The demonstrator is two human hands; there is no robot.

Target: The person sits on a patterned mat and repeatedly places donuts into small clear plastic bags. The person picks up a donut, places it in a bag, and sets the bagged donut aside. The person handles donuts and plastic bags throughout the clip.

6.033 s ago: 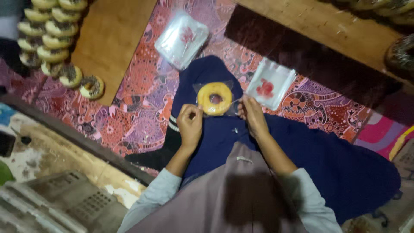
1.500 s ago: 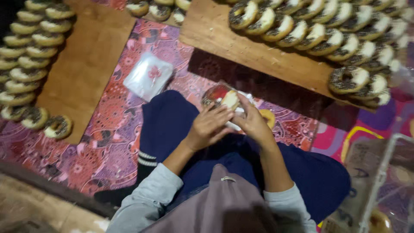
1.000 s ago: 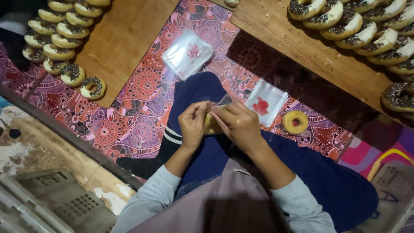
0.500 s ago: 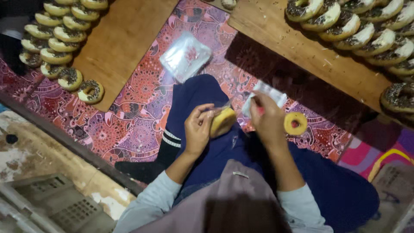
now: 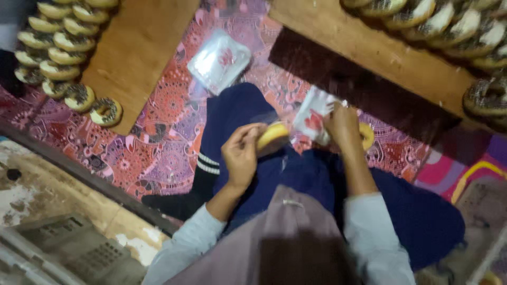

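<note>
Over the person's dark blue lap, the left hand [image 5: 240,155] is closed on a yellow-glazed doughnut [image 5: 272,136] in thin clear wrap. At 3 o'clock from it, the right hand [image 5: 343,125] pinches a small clear plastic bag [image 5: 312,116] with a red print. Another yellow doughnut [image 5: 366,135] lies on the patterned mat [image 5: 158,142] just past that hand. Towards 11 o'clock lies a stack of plastic bags [image 5: 219,60]; beyond, wooden boards [image 5: 142,47] carry rows of doughnuts [image 5: 60,50].
</note>
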